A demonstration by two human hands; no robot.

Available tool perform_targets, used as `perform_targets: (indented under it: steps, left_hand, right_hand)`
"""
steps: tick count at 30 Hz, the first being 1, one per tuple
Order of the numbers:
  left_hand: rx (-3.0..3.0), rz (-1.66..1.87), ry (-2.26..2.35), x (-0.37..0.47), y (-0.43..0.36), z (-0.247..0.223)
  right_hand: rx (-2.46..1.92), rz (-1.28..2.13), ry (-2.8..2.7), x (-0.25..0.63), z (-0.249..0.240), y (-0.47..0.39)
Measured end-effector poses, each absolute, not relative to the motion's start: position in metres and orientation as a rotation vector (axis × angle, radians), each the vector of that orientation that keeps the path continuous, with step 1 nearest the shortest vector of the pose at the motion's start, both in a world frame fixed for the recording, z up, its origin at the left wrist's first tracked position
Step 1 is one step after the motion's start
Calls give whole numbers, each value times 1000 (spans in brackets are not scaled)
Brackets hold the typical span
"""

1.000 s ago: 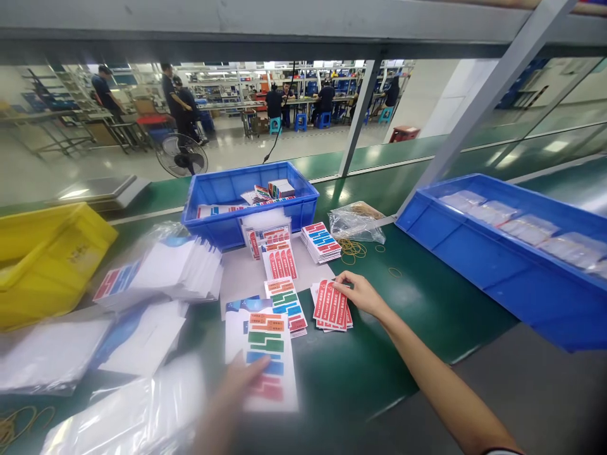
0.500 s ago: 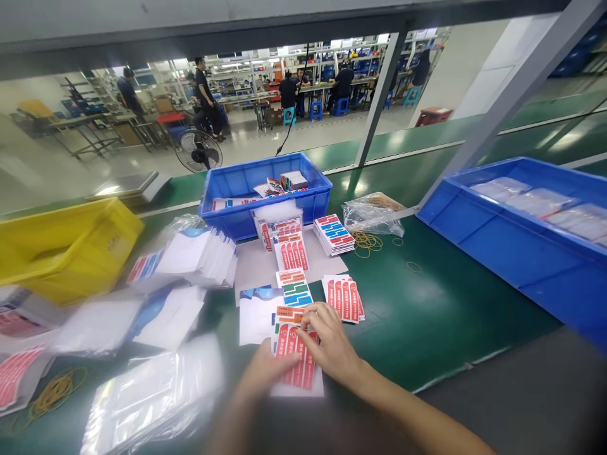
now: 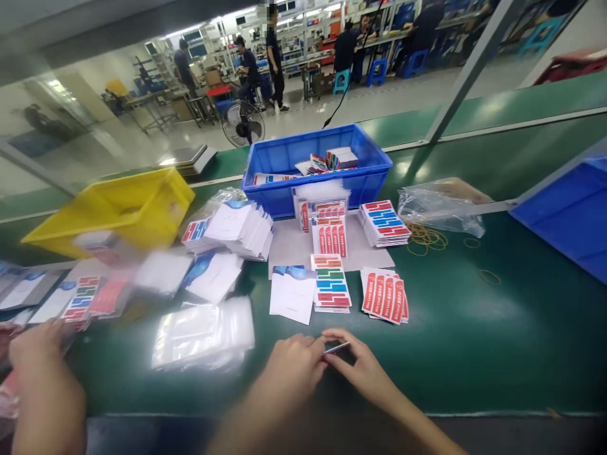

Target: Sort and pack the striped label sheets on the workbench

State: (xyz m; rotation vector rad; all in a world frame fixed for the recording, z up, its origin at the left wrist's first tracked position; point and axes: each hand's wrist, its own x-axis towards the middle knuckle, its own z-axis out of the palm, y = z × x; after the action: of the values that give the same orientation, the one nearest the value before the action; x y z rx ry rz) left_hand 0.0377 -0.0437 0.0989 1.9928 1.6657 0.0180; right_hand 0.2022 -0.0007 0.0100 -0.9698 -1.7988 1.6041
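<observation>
My left hand point(image 3: 289, 370) and my right hand point(image 3: 363, 370) meet at the front edge of the green table point(image 3: 474, 328). Together they pinch a thin set of sticker sheets point(image 3: 337, 347), seen edge-on between the fingertips. Just beyond lie a white card point(image 3: 293, 292), a multi-colour sticker stack point(image 3: 331, 283) and a red sticker stack point(image 3: 384, 296). Behind these sit another red stack point(image 3: 331, 239) and a blue-and-red stack point(image 3: 383, 222).
A blue bin point(image 3: 315, 165) with sticker packs stands at the back, with a yellow bin point(image 3: 118, 208) to its left and another blue bin point(image 3: 564, 215) at the right edge. Clear bags point(image 3: 203, 332) lie left of my hands. Another person's hand point(image 3: 42, 379) is at lower left. Rubber bands point(image 3: 427, 237) lie beside a plastic bag point(image 3: 441, 202).
My right hand left the red stack and joined my left hand. The sheets went from lying flat under both hands to held edge-on near the front edge. The view swung left.
</observation>
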Motion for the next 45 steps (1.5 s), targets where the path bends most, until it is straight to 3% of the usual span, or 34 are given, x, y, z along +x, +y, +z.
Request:
perform_targets:
  steps: [3, 6, 9, 13, 22, 39, 45]
  left_hand:
    - [1785, 396, 1762, 19, -60, 97]
    - [1353, 745, 2252, -25, -80, 89]
    - [1023, 676, 2735, -77, -101, 72]
    - [970, 404, 2948, -130, -114, 46]
    - [1652, 142, 2642, -213, -104, 23]
    - [1557, 209, 2628, -218, -134, 25]
    - [1303, 433, 2854, -244, -117, 18]
  right_hand:
    - [-874, 1689, -1822, 202, 13, -2]
    - [-818, 1718, -1763, 208, 14, 1]
    - [-793, 1764, -1739, 211, 13, 4]
    - [-744, 1815, -1800, 207, 12, 5]
    - [-750, 1819, -1842, 208, 7, 3]
    - [-817, 1759, -1863, 205, 7, 5]
    - [-820, 1757, -1864, 204, 8, 3]
